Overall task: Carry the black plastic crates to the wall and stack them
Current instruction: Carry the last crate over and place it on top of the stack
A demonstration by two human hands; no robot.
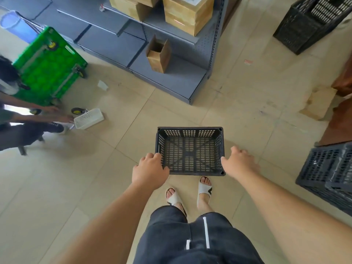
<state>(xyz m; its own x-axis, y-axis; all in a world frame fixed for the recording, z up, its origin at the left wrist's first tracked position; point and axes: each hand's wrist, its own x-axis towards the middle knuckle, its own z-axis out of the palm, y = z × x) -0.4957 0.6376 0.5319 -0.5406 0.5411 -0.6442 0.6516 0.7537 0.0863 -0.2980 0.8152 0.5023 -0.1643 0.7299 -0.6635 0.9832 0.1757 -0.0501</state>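
I hold an empty black plastic crate (190, 151) level in front of me, above the tiled floor and my feet. My left hand (150, 170) grips its left rim near the front corner. My right hand (238, 161) grips its right rim, thumb over the edge. A second black crate (308, 23) stands at the far right, top of the view. More black crates (327, 176) are stacked at the right edge, close to me.
A grey metal shelf unit (171, 77) with cardboard boxes (187, 14) stands ahead. At left a person (21, 119) crouches by a green wheeled cart (49, 65) and a white basket (88, 119). A flat piece of cardboard (317, 102) lies right.
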